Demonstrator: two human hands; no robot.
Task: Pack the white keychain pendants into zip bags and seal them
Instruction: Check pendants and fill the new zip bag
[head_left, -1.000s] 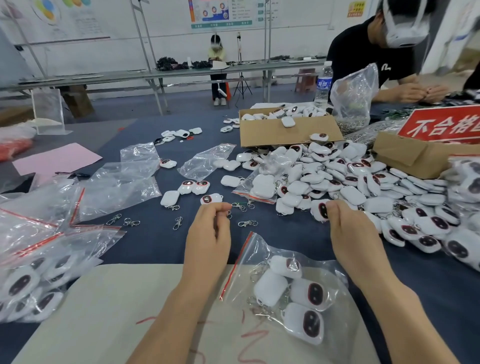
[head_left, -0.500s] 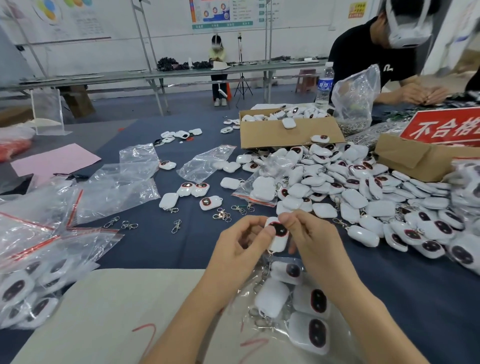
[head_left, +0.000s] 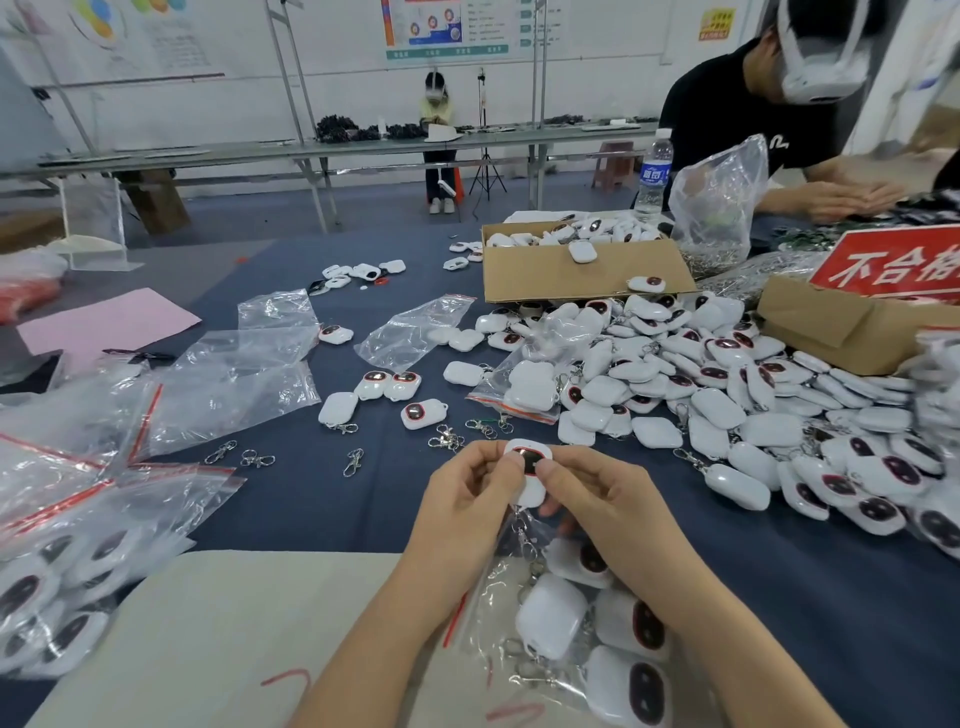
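Fingers: fingers (head_left: 496, 460) of the left hand (head_left: 462, 504) and right hand (head_left: 602, 499) are pinching one white keychain pendant (head_left: 529, 483).
Pendant: is hovering just above the zip bag (head_left: 493, 649) holding others.
Tabletop: blue tabletop (head_left: 322, 499) is carrying a loose pendant pile (head_left: 727, 405) at right.

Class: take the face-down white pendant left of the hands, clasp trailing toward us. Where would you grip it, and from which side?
Pinch the pendant across its rounded side edges from above: it lies flat, so only the edges offer purchase. Lifting by the clasp would probably let it swing.
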